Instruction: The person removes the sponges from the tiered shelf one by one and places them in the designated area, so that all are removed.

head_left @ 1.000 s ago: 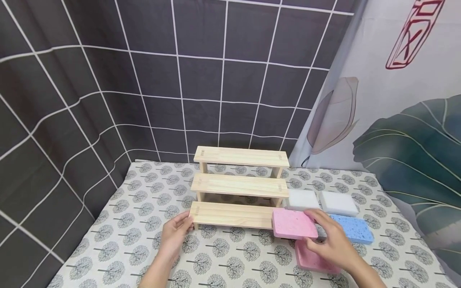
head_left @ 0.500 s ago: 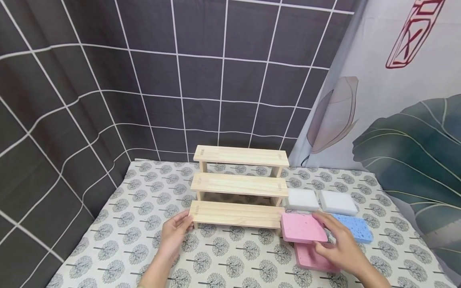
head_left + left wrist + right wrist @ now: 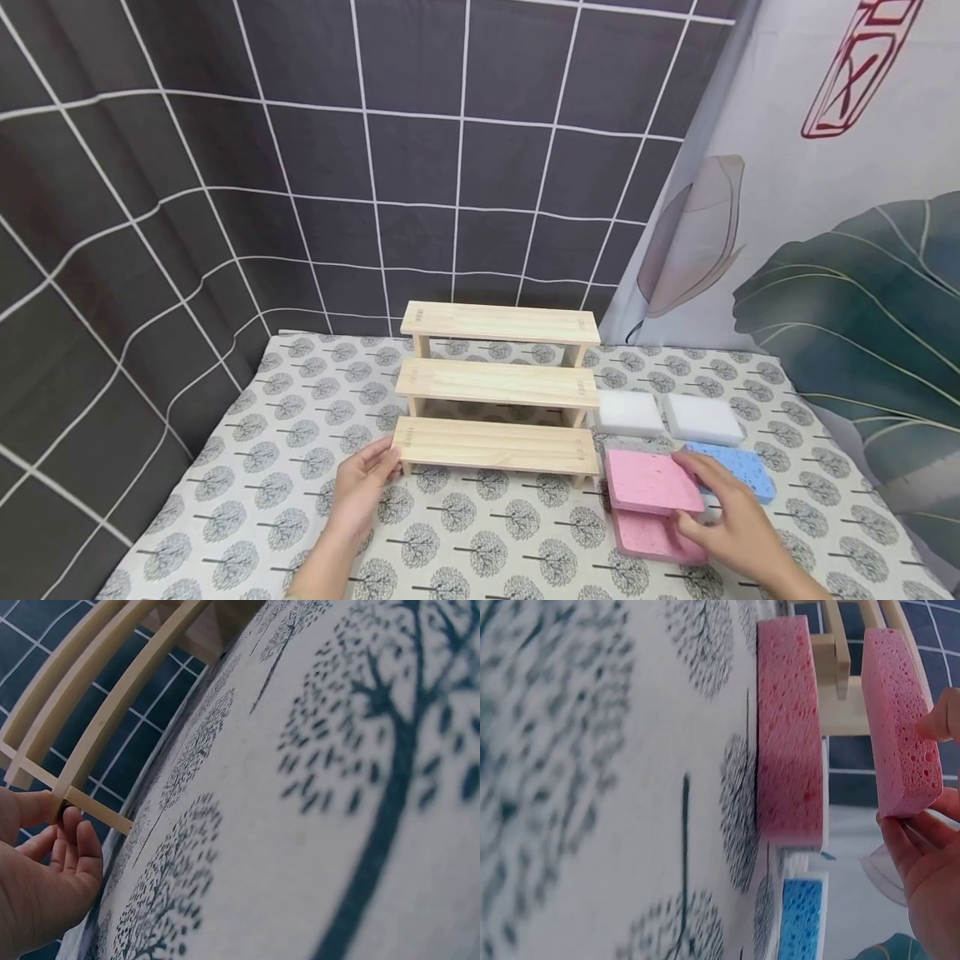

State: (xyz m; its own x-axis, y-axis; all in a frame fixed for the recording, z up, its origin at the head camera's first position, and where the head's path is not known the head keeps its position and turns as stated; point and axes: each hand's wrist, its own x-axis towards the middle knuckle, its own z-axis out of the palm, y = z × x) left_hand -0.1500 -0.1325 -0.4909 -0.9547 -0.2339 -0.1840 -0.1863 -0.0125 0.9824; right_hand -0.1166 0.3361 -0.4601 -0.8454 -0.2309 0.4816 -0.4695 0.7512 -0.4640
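Observation:
My left hand (image 3: 360, 492) pinches the left end of the lowest step of a three-tier wooden stand (image 3: 495, 443); the left wrist view shows thumb and fingers at that corner. With my right hand (image 3: 723, 517) I hold a pink sponge (image 3: 651, 481) by its right side, thumb on the near face and fingers at the far edge. It hovers above a second pink sponge (image 3: 789, 735) lying on the cloth, with a gap between the two in the right wrist view. Partly behind the held sponge lies a grey sponge (image 3: 637, 445), mostly hidden.
Two white sponges (image 3: 703, 419) lie at the back right of the stand. A blue sponge (image 3: 735, 471) rests in front of them, beside my right hand. Tree-patterned cloth (image 3: 480, 550) covers the table. A dark gridded curtain (image 3: 420, 158) hangs behind.
My right hand has carried the pink sponge rightward and slightly nearer, away from the lowest step's right end to above the other pink sponge. My left hand has stayed on the stand.

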